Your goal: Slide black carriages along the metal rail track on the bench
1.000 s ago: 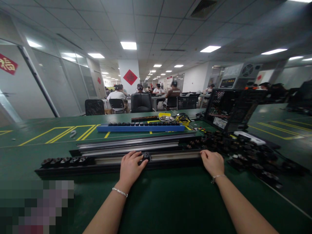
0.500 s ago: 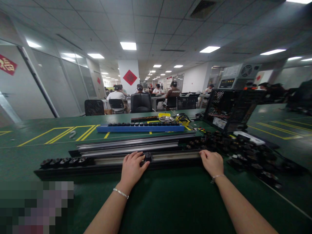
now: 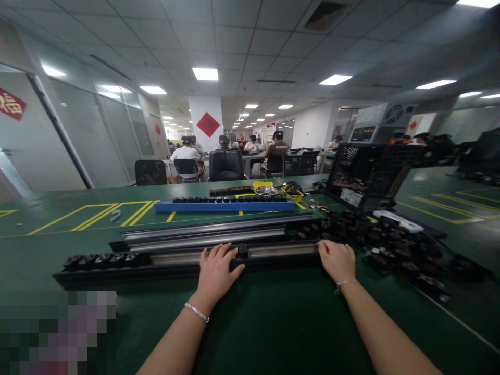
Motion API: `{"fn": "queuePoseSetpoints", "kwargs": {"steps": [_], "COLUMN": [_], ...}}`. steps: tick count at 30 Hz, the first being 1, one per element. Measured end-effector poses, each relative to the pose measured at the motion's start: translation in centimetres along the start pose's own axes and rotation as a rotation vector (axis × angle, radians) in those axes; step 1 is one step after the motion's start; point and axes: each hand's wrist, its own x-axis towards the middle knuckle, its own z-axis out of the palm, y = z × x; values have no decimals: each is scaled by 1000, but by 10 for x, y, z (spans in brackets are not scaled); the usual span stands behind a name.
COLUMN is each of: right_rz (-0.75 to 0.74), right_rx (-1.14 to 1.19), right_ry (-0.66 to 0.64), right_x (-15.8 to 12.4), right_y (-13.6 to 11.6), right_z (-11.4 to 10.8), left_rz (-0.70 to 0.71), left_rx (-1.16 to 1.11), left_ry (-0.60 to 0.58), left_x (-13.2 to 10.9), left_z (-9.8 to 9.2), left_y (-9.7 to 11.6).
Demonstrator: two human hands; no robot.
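A long black rail (image 3: 175,270) with a pale metal strip along its channel lies across the green table in front of me. At its left end sits a row of several black blocks (image 3: 102,260). One more black block (image 3: 242,251) stands in the channel near the middle. My left hand (image 3: 219,271) lies over the rail just left of that block, fingers spread, index finger and thumb close to it. My right hand (image 3: 338,260) is closed around the rail's right part, fingers curled over its edge. What lies under its fingertips is hidden.
Behind the rail lie further metal rails (image 3: 203,237). Farther back is a blue rail (image 3: 226,207) carrying black blocks. A heap of loose black parts (image 3: 390,250) spreads at the right, below an open computer case (image 3: 371,174). People sit at far desks.
My left hand has moved slightly to the right along the rail, and the middle block has shifted right with it. My right hand stays at the rail's right part.
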Motion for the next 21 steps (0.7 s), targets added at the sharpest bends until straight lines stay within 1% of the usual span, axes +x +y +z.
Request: {"fn": "queuePoseSetpoints", "kwargs": {"steps": [2, 4, 7, 10, 13, 15, 18, 21], "right_rz": [-14, -59, -179, -329, -460, -517, -568, -579], "right_rx": [15, 46, 113, 172, 207, 221, 236, 231], "right_ry": [8, 15, 22, 5, -48, -96, -178, -243], "right_x": [-1, -2, -6, -16, -30, -40, -52, -57], "right_y": [-4, -11, -27, -51, -77, -93, -109, -118], "right_z": [1, 1, 0, -2, -4, -4, -4, -1], "left_rz": [6, 10, 12, 16, 9, 4, 12, 24], "left_rx": [9, 14, 19, 34, 64, 85, 101, 108], "left_ry": [-7, -16, -30, -45, -55, -58, -53, -48], "left_x": [-1, -1, -1, -1, -1, -1, -2, -2], "left_z": [0, 0, 0, 0, 0, 0, 1, 3], "left_y": [1, 1, 1, 2, 5, 7, 9, 10]}}
